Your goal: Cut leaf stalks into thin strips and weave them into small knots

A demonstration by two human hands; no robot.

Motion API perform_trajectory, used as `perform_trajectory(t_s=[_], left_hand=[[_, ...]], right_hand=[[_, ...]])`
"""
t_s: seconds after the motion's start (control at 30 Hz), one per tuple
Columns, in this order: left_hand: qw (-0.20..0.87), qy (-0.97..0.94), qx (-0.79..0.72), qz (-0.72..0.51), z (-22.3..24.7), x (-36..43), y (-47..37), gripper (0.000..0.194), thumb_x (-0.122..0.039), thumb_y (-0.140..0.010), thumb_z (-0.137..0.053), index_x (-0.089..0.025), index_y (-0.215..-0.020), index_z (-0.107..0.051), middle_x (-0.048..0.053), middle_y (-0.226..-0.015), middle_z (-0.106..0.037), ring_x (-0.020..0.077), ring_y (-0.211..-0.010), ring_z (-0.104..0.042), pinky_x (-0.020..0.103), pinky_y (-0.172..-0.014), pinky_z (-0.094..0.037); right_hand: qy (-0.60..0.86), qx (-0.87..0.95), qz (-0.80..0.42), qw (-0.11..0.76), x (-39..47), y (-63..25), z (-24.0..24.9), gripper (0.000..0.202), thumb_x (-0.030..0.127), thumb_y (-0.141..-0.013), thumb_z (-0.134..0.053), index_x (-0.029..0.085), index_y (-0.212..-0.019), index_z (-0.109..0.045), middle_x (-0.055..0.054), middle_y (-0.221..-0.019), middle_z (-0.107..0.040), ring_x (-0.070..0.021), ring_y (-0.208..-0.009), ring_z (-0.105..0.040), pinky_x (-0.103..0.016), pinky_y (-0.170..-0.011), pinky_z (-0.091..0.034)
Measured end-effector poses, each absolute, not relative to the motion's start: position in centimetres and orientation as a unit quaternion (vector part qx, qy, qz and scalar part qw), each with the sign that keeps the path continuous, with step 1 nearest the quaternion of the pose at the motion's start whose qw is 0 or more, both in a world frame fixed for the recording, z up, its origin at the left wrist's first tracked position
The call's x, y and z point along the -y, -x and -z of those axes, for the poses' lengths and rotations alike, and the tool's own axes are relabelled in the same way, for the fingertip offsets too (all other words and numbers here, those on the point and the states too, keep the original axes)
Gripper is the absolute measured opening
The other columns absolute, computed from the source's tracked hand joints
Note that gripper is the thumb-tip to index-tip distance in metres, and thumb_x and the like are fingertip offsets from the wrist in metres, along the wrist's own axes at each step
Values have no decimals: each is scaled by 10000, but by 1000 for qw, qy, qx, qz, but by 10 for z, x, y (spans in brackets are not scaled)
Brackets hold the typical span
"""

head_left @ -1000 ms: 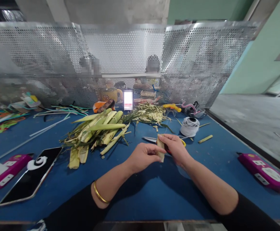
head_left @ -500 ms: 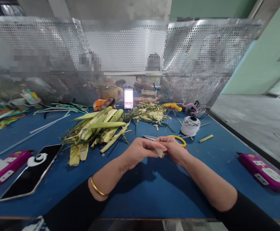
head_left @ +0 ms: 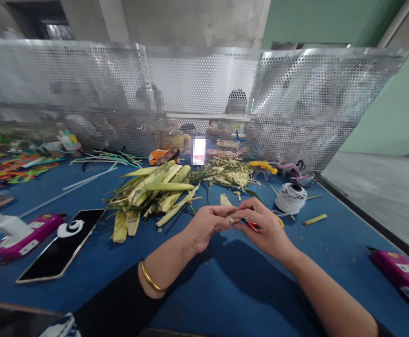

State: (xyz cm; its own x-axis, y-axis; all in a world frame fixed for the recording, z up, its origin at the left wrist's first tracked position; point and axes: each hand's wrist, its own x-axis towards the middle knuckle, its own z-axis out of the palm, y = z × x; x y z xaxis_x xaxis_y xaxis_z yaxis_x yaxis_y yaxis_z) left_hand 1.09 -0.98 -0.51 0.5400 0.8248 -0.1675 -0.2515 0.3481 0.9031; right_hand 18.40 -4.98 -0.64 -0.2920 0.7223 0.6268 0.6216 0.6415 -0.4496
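Observation:
My left hand (head_left: 208,226) and my right hand (head_left: 266,230) meet above the blue table (head_left: 197,290), fingertips almost touching. Between them they pinch a small pale strip of corn husk (head_left: 225,200), one end of which sticks up beyond the left fingers. Most of the strip is hidden by my fingers. Partly covered by my right hand, scissors with red and yellow handles (head_left: 252,225) lie on the table. A pile of corn husks (head_left: 155,187) is to the left of the hands, and a spool of white string (head_left: 290,199) stands to the right.
Shredded husk (head_left: 230,172) lies at the back before a perforated metal screen (head_left: 204,70), with people behind it. At left are a phone (head_left: 62,248) and a magenta power strip (head_left: 32,243); another magenta power strip (head_left: 401,276) sits at right. A husk stalk (head_left: 315,219) lies beyond the spool.
The view has shifted, so the table things appear further right and lower. The husk strip now points up and away instead of down, and my right hand has turned with its fingers pinching it.

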Motion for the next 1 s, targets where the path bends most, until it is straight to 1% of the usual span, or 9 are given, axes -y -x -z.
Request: perform_trajectory(t_s=[0.07,0.2,0.33,0.43,0.6,0.7,0.77,0.87,1.0], left_hand=[[761,-439,-320,-354,6,9,-11,414,-73,-506,-712,-123,-915,-753,84,-903,-718,176,-827,-639,285,-800,-469],[765,-444,-319,-342,8,9,-12,444,-76,-493,-735,-118,-934,-749,83,-907,-719,165,-810,-637,288,-831,-458],[743,-485,-308,-343,7,11,-13,456,-102,-516,-722,-129,-971,-746,75,-944,-724,180,-845,-637,292,-842,-448],[705,-528,-312,-356,7,11,-15,453,-104,-553,-704,-146,-1002,-742,60,-941,-732,200,-886,-638,309,-871,-435],[691,-540,-316,-361,9,13,-17,486,-90,-568,-702,-127,-1053,-718,69,-934,-734,193,-857,-648,319,-868,-451],[694,-535,-312,-368,9,14,-18,566,-88,-591,-707,-147,-1153,-666,47,-923,-728,168,-844,-650,306,-847,-474],[674,-545,-319,-382,9,13,-19,598,-112,-644,-687,-170,-1234,-612,11,-828,-716,144,-794,-645,293,-811,-494],[615,-573,-348,-416,12,12,-20,464,-172,-715,-646,-154,-1179,-650,-5,-719,-685,126,-708,-628,262,-729,-512],[555,-588,-381,-447,18,8,-19,332,-205,-703,-660,-124,-1019,-719,16,-700,-687,124,-633,-609,243,-651,-507]], right_hand=[[416,811,-33,411,48,-183,12,143,231,-864,-562,253,-909,-696,-66,-911,-592,-188,-848,-573,-319,-718,-478],[421,798,-24,431,45,-182,20,155,209,-878,-557,246,-845,-704,-48,-859,-598,-170,-792,-575,-300,-684,-459],[445,759,-93,467,44,-181,21,132,220,-850,-596,236,-765,-696,-29,-815,-574,-159,-757,-566,-293,-688,-451],[480,716,-138,489,44,-180,21,113,230,-807,-633,229,-705,-681,-25,-810,-555,-175,-800,-561,-307,-732,-443],[538,655,-178,500,42,-178,25,98,226,-755,-638,221,-662,-668,-31,-821,-583,-195,-830,-567,-331,-754,-427],[559,641,-190,490,41,-178,26,84,214,-735,-639,214,-655,-661,-31,-798,-599,-192,-787,-568,-332,-733,-419],[561,641,-190,488,41,-178,26,80,224,-740,-642,211,-663,-659,-34,-798,-603,-192,-784,-569,-333,-735,-419],[538,655,-202,491,42,-177,26,95,245,-761,-639,207,-674,-649,-35,-800,-611,-191,-797,-576,-331,-754,-427],[511,674,-216,487,43,-174,25,112,245,-789,-616,205,-686,-634,-26,-768,-622,-178,-766,-576,-320,-747,-433]])
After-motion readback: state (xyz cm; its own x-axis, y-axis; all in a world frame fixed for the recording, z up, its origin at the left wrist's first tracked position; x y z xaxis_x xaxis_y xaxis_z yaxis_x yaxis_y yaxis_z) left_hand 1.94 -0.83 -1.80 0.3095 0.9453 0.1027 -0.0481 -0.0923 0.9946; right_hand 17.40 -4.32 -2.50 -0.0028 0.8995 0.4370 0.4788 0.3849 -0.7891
